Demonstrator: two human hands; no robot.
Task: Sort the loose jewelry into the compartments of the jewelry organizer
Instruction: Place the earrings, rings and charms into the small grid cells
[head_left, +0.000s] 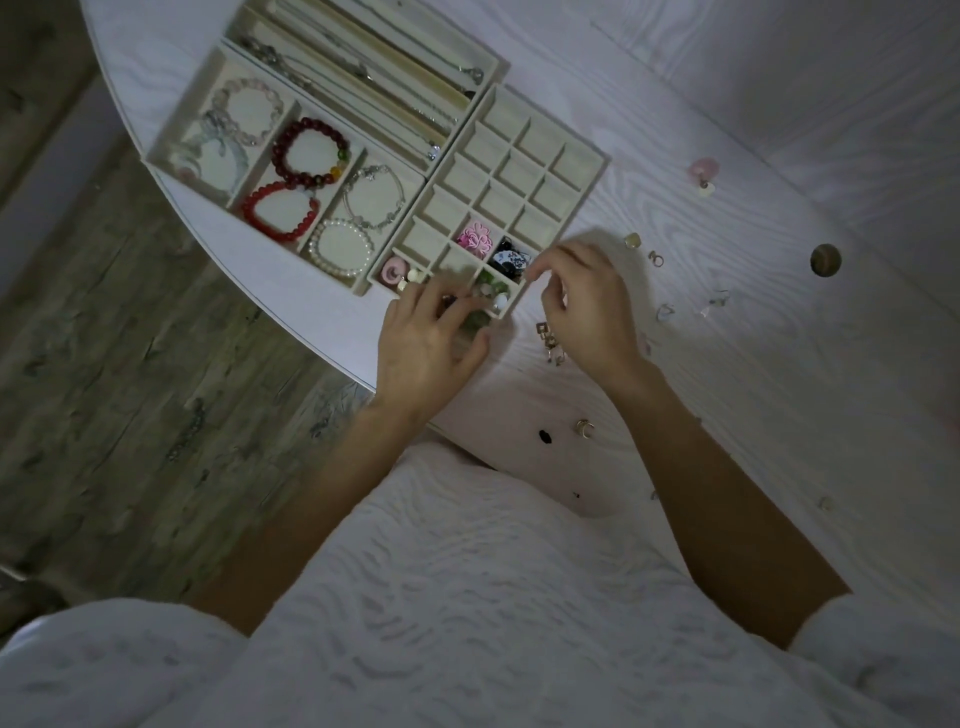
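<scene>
Jewelry organizer (582, 171) of beige trays on a white table (779, 364), both hands at its near corner.

Seen from above: gridded tray of small square compartments, most bare; pink flower piece (474, 238) in one, black-and-white piece (510, 258) in the next, green beads (492, 287) in the cell nearest the hands, pink ring-shaped piece (390, 270) at the left corner cell. Left hand (423, 338) reaching over the near cells, fingers spread and blurred, grip impossible to tell. Right hand (584, 306) just beside the tray's corner, fingers curled, thumb and forefinger tips close together; anything pinched too small to see. Left of the grid, bracelet tray with dark red bead bracelet (310, 153), bright red bracelet (280, 213), pearl bracelet (343, 254); behind, necklace tray (483, 57) with chains. Loose on the table right of the hands: square-link earrings (549, 340), gold ring (584, 427), pink pendant (704, 171), small rings and studs scattered well apart.
</scene>
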